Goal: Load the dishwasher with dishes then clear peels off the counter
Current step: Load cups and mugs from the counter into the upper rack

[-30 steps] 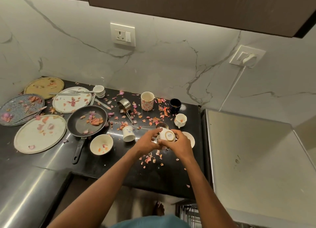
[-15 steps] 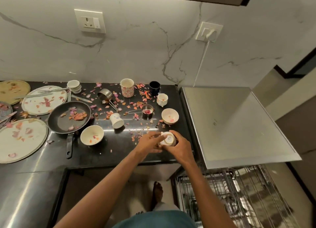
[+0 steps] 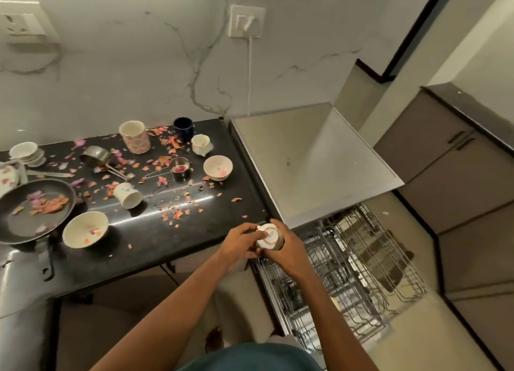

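At counter's near edge, hands: left hand (image 3: pixel 239 244) and right hand (image 3: pixel 288 252) both curled round one small white cup (image 3: pixel 269 236), held upside down with its printed base facing up.
Cup position: over the front corner of the black counter (image 3: pixel 155 248), just beside the pulled-out dishwasher rack (image 3: pixel 358 270); not yet in the rack.
Rack: wire basket, extended below the steel dishwasher top (image 3: pixel 314 159); contents hard to make out.
Near counter, left: cream bowl (image 3: pixel 85 229) with a few peel scraps inside; black frying pan (image 3: pixel 33 210) holding peels, handle toward the person.
Mid counter: white cup on its side (image 3: pixel 128 195); small steel measuring cup (image 3: pixel 180 167); second cream bowl (image 3: pixel 217 167); peels (image 3: pixel 178 213) scattered across the surface.
Far counter: tipped steel saucepan (image 3: pixel 96 157); floral mug (image 3: pixel 135 137); dark blue mug (image 3: pixel 183 128); small white footed cup (image 3: pixel 201 144); stack of small dishes (image 3: pixel 26 153) at left.
Wall: marble-look backsplash, plug in socket (image 3: pixel 246 21), cord hanging down.
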Demonstrator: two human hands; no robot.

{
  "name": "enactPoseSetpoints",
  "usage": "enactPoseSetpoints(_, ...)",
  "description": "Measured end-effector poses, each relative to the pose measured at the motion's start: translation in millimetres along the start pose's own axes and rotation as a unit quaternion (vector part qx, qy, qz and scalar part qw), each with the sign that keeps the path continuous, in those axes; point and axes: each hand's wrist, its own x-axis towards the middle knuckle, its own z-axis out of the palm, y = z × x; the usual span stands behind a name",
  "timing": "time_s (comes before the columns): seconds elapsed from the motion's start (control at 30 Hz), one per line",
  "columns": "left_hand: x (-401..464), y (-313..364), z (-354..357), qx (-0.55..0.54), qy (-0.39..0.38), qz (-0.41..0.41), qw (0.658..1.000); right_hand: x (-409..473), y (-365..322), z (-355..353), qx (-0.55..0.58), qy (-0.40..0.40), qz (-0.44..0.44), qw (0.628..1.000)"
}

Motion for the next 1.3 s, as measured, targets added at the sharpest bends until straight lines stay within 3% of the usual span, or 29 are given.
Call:
enactPoseSetpoints(0.27, 25.3, -32.7, 89.2, 0.028, -0.075, -0.079, 0.994, -43.0, 73.8, -60.2, 0.025, 0.075, 0.077, 0.994)
enactPoseSetpoints(0.53, 41.2, -77.2, 189.9, 0.116, -0.107, -0.138, 0.978, -85.5, 153.1, -126.0, 0.042, 0.102, 0.132, 0.985)
enactPoseSetpoints(0.93, 46.6, -154.7, 278.6, 0.207, -0.136, -0.195, 0.949, -149.6, 246.9, -146.1, 0.035, 0.149, 0.168, 0.974)
enactPoseSetpoints(1.17, 72.7, -192.7, 309.6, 0.371, -0.142, -0.157, 0.904, -165.7, 281.6, -138.2, 0.065, 0.186, 0.250, 0.948)
enactPoseSetpoints(1.3, 97.3, -209.3, 321.6, 0.429, -0.175, -0.156, 0.872, -161.2, 294.9, -130.9, 0.102, 0.248, 0.279, 0.922)
